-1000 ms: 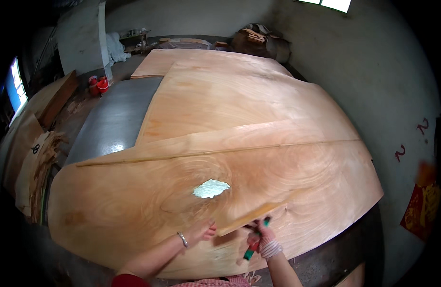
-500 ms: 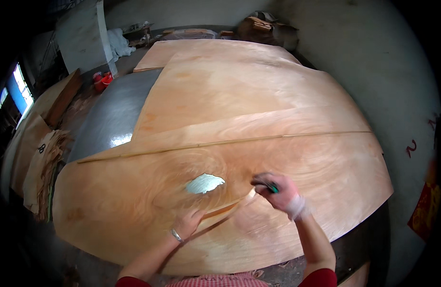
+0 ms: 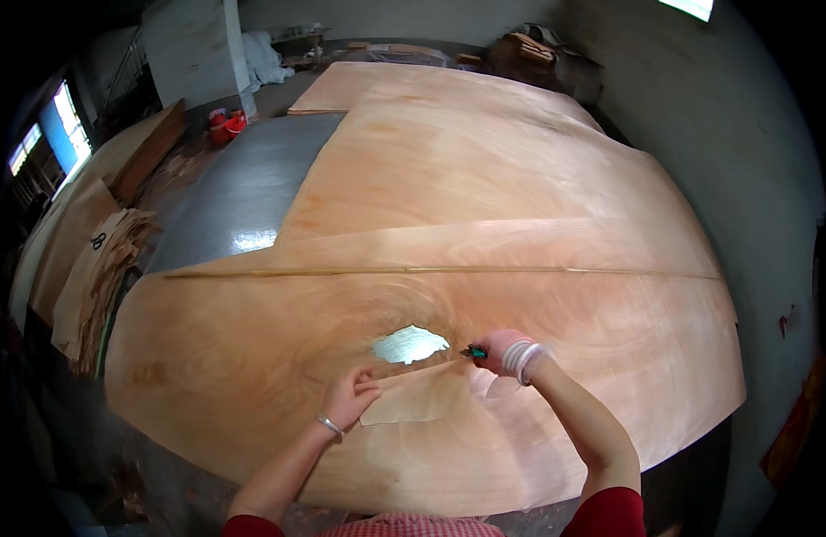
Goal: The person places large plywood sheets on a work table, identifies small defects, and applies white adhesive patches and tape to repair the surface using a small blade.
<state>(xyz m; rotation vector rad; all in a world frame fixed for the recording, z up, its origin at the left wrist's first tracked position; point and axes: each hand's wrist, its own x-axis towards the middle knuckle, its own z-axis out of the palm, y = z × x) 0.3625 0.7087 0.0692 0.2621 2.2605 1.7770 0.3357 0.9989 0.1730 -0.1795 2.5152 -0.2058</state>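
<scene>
Now laying the veneer piece (image 3: 408, 403) flatter, just below the pale patch (image 3: 411, 345).
Touching its left end with left hand (image 3: 348, 399) (cannot tell if pinching); clutching green tool (image 3: 476, 353) in gloved right hand (image 3: 505, 352).

Daylight streaming in from the window (image 3: 64, 130) at far left — and there's hard glare flaring on the grey sheet (image 3: 243, 170)! The wood sheet (image 3: 234, 358) glows across its right half, soft shadow beside the right forearm (image 3: 583, 407). Back room dim, fisheye bowing the near edge, corners swallowed in black.
</scene>
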